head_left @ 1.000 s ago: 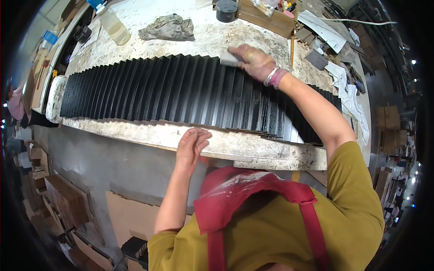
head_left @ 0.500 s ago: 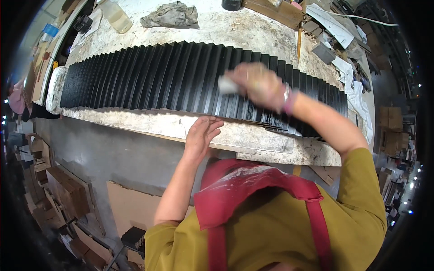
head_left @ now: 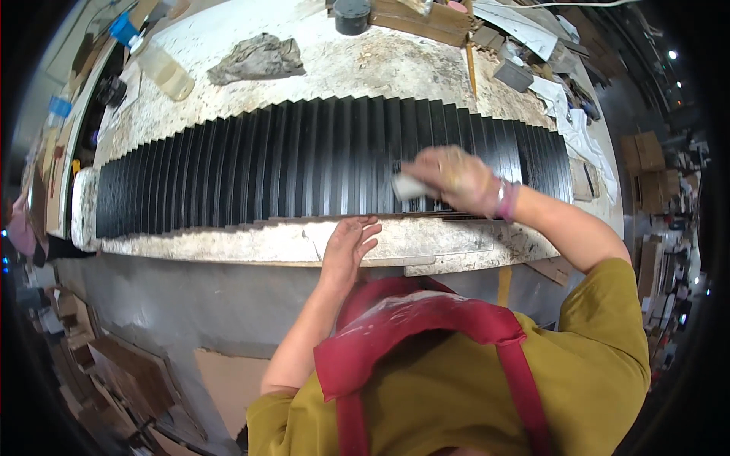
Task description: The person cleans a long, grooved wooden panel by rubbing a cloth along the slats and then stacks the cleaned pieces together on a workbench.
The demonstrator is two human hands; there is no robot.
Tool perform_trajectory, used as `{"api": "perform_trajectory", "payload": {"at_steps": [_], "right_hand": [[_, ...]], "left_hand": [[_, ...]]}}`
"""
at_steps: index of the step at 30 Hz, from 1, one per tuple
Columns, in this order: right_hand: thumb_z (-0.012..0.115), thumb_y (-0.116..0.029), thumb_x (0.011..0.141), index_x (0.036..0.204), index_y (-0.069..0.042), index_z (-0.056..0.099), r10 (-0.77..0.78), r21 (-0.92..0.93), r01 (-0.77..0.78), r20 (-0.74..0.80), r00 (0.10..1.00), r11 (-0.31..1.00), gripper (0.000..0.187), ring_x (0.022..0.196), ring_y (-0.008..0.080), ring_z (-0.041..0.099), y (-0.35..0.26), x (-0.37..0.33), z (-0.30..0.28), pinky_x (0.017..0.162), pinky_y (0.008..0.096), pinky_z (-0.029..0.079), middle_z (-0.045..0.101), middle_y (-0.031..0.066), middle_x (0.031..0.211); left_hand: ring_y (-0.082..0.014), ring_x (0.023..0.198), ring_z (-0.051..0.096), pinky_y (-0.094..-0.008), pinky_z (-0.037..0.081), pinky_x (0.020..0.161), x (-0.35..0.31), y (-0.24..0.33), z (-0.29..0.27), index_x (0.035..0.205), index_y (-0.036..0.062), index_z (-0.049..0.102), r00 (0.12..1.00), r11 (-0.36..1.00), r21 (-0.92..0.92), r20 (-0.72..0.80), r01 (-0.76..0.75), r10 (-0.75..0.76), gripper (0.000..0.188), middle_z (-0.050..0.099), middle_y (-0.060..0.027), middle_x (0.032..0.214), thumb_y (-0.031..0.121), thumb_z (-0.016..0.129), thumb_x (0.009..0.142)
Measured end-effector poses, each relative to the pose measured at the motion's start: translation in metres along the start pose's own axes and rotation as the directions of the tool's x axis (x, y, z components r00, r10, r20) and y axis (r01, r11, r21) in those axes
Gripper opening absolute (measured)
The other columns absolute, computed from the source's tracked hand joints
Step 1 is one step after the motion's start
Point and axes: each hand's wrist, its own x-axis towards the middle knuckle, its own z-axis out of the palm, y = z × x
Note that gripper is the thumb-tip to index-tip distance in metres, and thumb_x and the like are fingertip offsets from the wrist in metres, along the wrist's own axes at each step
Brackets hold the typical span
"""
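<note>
A long row of glossy black slats (head_left: 304,163) lies side by side across the worktable, their ends stepped in a zigzag along the far edge. My right hand (head_left: 462,181), slightly blurred, is closed around a small whitish pad (head_left: 411,187) and presses it on the slats right of the middle. Whether the pad is a sponge or folded cloth I cannot make out. At the near edge of the row, my left hand (head_left: 350,243) rests with fingers extended, its fingertips by the slats' ends and nothing in its grasp.
The paint-stained white worktable (head_left: 395,72) holds a crumpled grey rag (head_left: 258,59), a bottle of pale liquid (head_left: 166,72) and a dark round container (head_left: 352,17) beyond the slats. Wood offcuts, a grey block (head_left: 513,74) and white cloth (head_left: 585,140) crowd the far right.
My right hand has shifted with the pad toward the near edge of the slats and a little right. The whole view has tilted; my left hand stays at the near edge.
</note>
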Motion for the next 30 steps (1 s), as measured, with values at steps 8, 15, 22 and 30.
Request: {"api": "perform_trajectory", "payload": {"at_steps": [8,15,22,30], "right_hand": [[0.063,-0.017,0.090,0.129,-0.013,0.057,0.506,-0.008,-0.507,-0.053,0.861,0.862,0.040,0.099,0.0269,0.063,0.076,0.042,0.003,0.088,0.0350,0.051,0.063,0.0096,0.110],[0.069,-0.019,0.085,0.110,-0.017,0.064,-0.238,0.242,0.217,0.063,0.969,0.946,0.026,0.088,0.0254,0.068,0.004,-0.013,-0.014,0.074,0.0375,0.057,0.066,0.0072,0.099],[0.053,-0.017,0.096,0.111,-0.012,0.061,0.215,-0.131,-0.224,-0.077,0.974,0.966,0.018,0.077,0.0216,0.065,0.091,0.000,0.004,0.067,0.0338,0.055,0.064,0.0091,0.091],[0.061,-0.012,0.088,0.116,-0.013,0.062,0.128,0.127,-0.120,-0.049,0.991,0.985,0.028,0.079,0.0216,0.066,0.088,-0.011,-0.012,0.062,0.0333,0.056,0.064,0.0082,0.090]], "left_hand": [[-0.0218,0.109,0.063,-0.0310,0.054,0.090,0.003,-0.002,0.023,0.118,0.0014,0.054,0.994,0.989,0.126,0.066,0.073,-0.082,0.024,0.060,-0.0146,0.122,0.018,0.048,0.102],[-0.0229,0.108,0.064,-0.0311,0.055,0.087,-0.005,-0.022,0.021,0.121,0.0016,0.053,0.997,0.997,0.034,-0.036,-0.073,0.074,0.026,0.061,-0.0144,0.121,0.016,0.050,0.100],[-0.0235,0.104,0.066,-0.0317,0.057,0.086,-0.005,-0.047,0.068,0.120,0.0020,0.052,0.964,0.982,0.025,-0.189,-0.188,0.189,0.024,0.062,-0.0136,0.119,0.015,0.050,0.100],[-0.0269,0.105,0.066,-0.0318,0.059,0.084,-0.004,-0.064,0.085,0.120,0.0019,0.052,0.942,0.971,-0.013,-0.247,-0.240,0.229,0.024,0.064,-0.0145,0.116,0.014,0.050,0.100]]}}
